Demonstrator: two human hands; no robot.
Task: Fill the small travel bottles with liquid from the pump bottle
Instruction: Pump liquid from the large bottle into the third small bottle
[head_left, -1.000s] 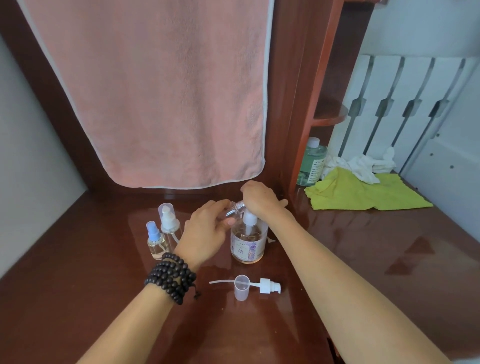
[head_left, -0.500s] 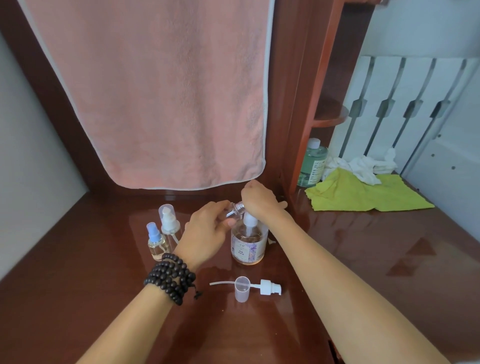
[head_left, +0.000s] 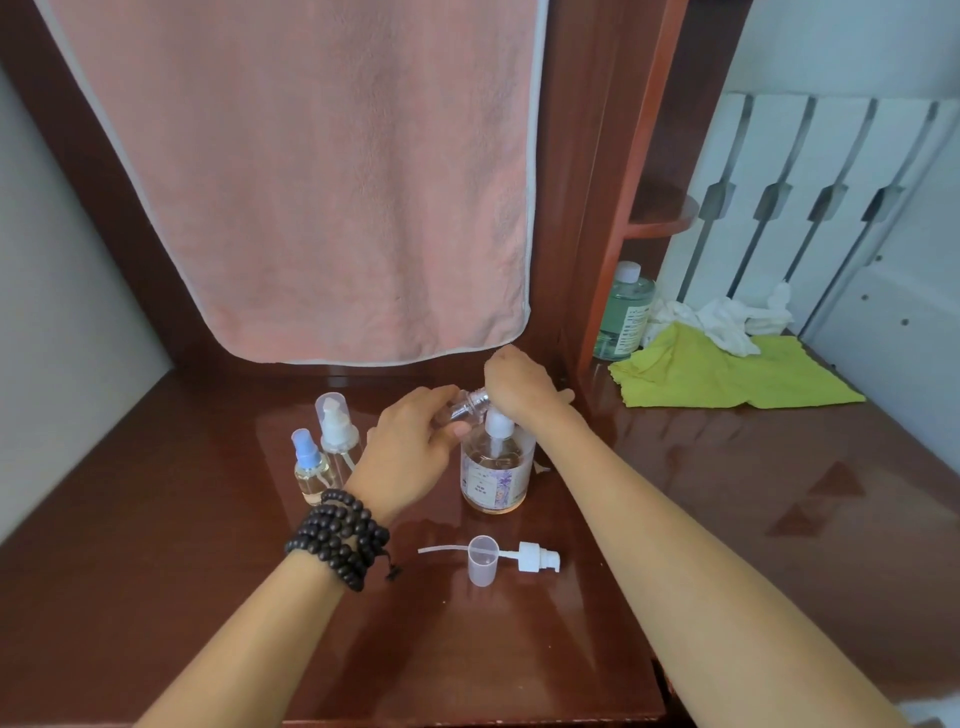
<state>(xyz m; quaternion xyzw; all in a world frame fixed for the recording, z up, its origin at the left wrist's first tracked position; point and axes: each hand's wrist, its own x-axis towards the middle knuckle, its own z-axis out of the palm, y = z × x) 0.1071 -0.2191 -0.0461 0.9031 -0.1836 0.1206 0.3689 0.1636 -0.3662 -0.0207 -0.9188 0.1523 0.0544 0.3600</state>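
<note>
Head view, centre of the frame: the left hand (head_left: 410, 452), with a dark beaded bracelet (head_left: 340, 540) wrapped around its wrist, curls its fingers and thumb round a small clear travel bottle (head_left: 465, 408), held tilted with its threaded neck pointing right toward the pump spout. What is inside that bottle cannot be made out. The right hand (head_left: 519, 384) lies on top of the white pump head of the round clear pump bottle (head_left: 496, 467), fingers bent down over it; the spout itself is hidden under the hand. This pump bottle stands upright on the glossy dark red-brown wooden desk (head_left: 727, 519) and holds pale amber liquid to roughly its shoulder, with a lilac-printed label on its front. Both forearms reach in from the bottom edge.

Just left of the left hand stand two more small bottles: a clear spray bottle with a blue nozzle (head_left: 307, 470), holding pale liquid, and behind it a clear bottle with a white pump under a clear cap (head_left: 337, 431). Below centre, a loose white pump with its dip tube (head_left: 535, 556) lies beside a small clear cap (head_left: 482, 561).

A pink towel (head_left: 311, 182) hangs across the upper left. At right sit a green-tinted bottle with a white cap (head_left: 623, 317), a lime-green cloth (head_left: 727, 374) and a crumpled white cloth (head_left: 727, 319).
</note>
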